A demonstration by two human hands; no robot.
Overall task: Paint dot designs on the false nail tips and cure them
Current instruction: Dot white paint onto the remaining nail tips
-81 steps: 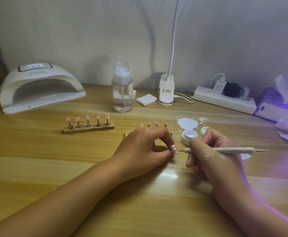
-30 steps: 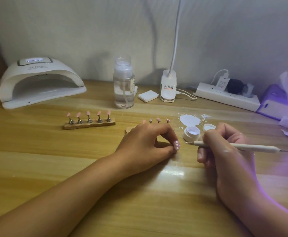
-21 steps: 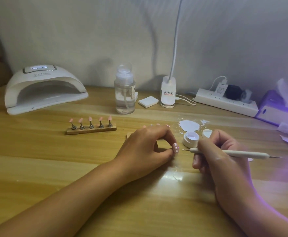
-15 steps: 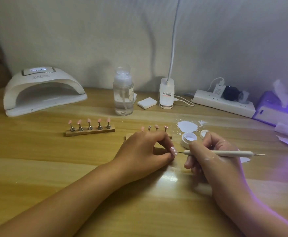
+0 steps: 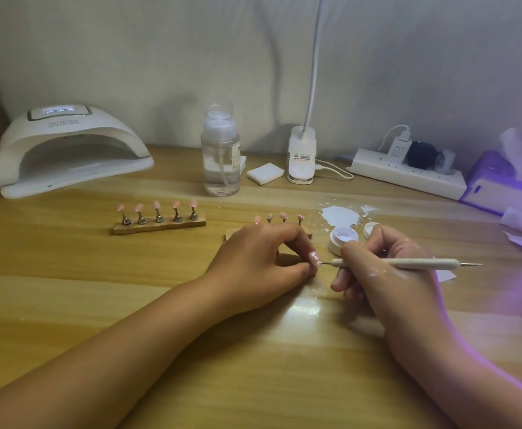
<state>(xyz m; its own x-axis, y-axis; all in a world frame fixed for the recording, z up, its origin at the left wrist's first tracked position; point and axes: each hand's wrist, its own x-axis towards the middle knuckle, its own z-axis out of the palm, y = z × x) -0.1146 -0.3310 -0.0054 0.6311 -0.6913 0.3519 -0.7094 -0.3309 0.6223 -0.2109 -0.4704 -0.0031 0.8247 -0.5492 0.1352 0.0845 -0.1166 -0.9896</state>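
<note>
Nail tip (image 5: 313, 259): pink, at the centre of the frame, pinched between thumb and forefinger of the left hand (image 5: 263, 258), the other fingers curled
Dotting tool (image 5: 408, 264): clamped pen-fashion in the fingers of the right hand (image 5: 386, 270); its metal point appears to be laid against the tip, though the contact is too small to confirm
Handling: the tip is judged very light, thin, glossy and easily flicked away; wet dots would be easily smeared
Where to hold: best taken by the side edges or underside, the painted face left untouched
Gel pot (image 5: 345, 238): open, just right of centre, beside the right hand
Curing lamp (image 5: 67, 150): upper left, well apart
</note>
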